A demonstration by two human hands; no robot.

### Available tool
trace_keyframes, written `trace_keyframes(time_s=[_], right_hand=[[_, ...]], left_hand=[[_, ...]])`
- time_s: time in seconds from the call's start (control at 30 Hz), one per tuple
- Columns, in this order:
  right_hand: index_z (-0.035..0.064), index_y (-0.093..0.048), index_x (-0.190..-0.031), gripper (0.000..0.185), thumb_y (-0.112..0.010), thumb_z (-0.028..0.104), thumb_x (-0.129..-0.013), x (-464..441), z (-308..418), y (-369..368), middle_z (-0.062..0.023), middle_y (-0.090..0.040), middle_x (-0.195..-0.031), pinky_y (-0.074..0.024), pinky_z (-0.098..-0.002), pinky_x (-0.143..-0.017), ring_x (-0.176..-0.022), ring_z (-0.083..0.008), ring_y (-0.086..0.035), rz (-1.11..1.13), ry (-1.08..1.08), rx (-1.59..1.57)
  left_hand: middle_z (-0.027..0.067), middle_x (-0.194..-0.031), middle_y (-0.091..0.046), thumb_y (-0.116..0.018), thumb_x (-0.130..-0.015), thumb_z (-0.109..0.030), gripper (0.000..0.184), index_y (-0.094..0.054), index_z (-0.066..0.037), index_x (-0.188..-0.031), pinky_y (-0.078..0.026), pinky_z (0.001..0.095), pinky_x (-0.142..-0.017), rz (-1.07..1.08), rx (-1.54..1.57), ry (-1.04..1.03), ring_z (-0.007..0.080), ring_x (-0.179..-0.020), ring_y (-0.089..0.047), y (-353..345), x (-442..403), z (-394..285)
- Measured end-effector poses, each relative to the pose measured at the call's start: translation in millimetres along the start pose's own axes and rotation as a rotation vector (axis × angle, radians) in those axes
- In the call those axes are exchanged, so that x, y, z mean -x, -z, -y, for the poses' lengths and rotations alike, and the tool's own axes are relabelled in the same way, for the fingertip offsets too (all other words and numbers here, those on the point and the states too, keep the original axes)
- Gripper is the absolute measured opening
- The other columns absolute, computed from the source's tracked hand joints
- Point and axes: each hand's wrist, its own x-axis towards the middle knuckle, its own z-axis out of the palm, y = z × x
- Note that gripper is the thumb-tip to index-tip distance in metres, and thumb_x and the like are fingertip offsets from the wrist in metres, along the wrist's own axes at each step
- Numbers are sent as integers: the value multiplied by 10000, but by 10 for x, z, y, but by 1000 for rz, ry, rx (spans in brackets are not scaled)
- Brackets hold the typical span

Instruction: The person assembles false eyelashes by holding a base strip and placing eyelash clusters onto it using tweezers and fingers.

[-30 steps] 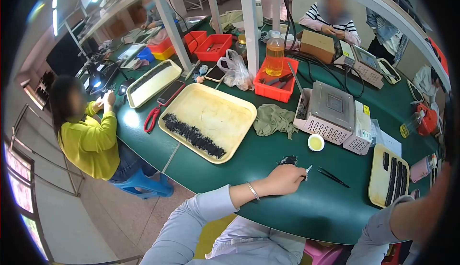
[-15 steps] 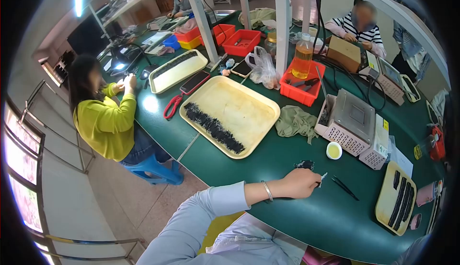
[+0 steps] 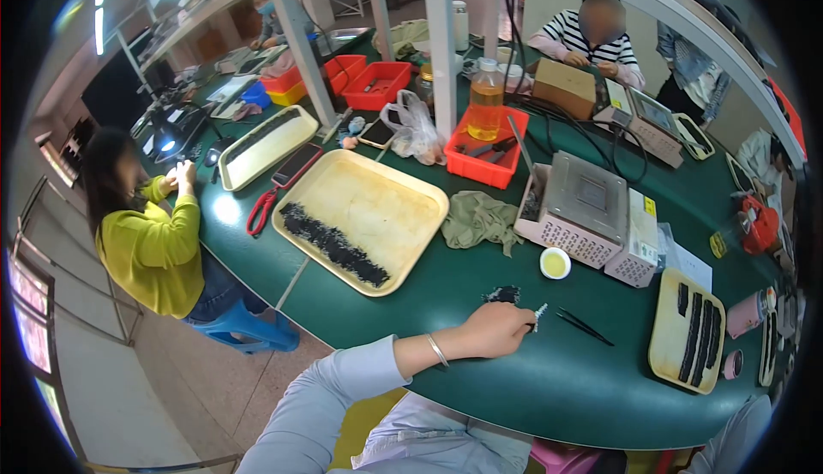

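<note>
the small pieces [image 3: 538, 315], dark with pale tips, are at the fingertips of the left hand [image 3: 490, 332], low over the green table [image 3: 480, 393]; its fingers are drawn together, pinching them; the right hand is out of view, so i cannot tell how its fingers are, though a sleeve [image 3: 739, 435] shows at lower right; a black pile [image 3: 502, 294] lies just beyond the left hand, tweezers [image 3: 585, 327] to its right, a cup [image 3: 555, 263] of yellowish liquid farther back; the small tray [image 3: 660, 350] at right holds black rows; the big tray [image 3: 386, 208] at left holds a black band; a cloth [image 3: 480, 219] lies near it
</note>
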Motion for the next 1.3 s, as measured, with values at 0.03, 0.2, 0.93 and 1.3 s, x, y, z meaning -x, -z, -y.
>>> trace_keyframes(time_s=[0.03, 0.2, 0.93, 1.3], right_hand=[[41, -625, -1012, 248, -528, 231, -884, -30, 38, 8, -52, -618, -988, -443, -294, -772, -846, -176, -561, 0, 21, 0], [47, -638, -983, 243, -524, 238, -887, -527, 620, -57, -37, -625, -960, -439, -292, -775, -833, -172, -557, 164, 121, 162], [50, -593, -743, 159, -678, 167, -807, 543, 1516, 1133, -67, -611, -738, -495, -383, -598, -703, -267, -620, 939, -1013, 1572], [53, -603, -762, 183, -679, 214, -802, 1184, 1004, 1277, -75, -576, -772, -502, -374, -668, -777, -260, -587, 1119, -1046, 1311]], left_hand=[[184, -718, -630, -553, -873, -133, 152, -641, -60, -974, -477, 481, -630, -16, -4, -13, 383, -682, -611, 3, 2, -2], [187, -756, -644, -573, -852, -151, 150, -648, -57, -941, -491, 476, -636, 18, -70, 41, 381, -711, -627, 55, 16, -12], [31, -574, -575, -491, -907, 9, 124, -613, 32, -909, -326, 211, -448, 76, 233, 162, 57, -468, -443, 77, -29, 12], [32, -580, -582, -495, -904, 19, 118, -612, 35, -909, -345, 213, -455, 67, 220, 158, 59, -478, -464, 95, -18, 20]])
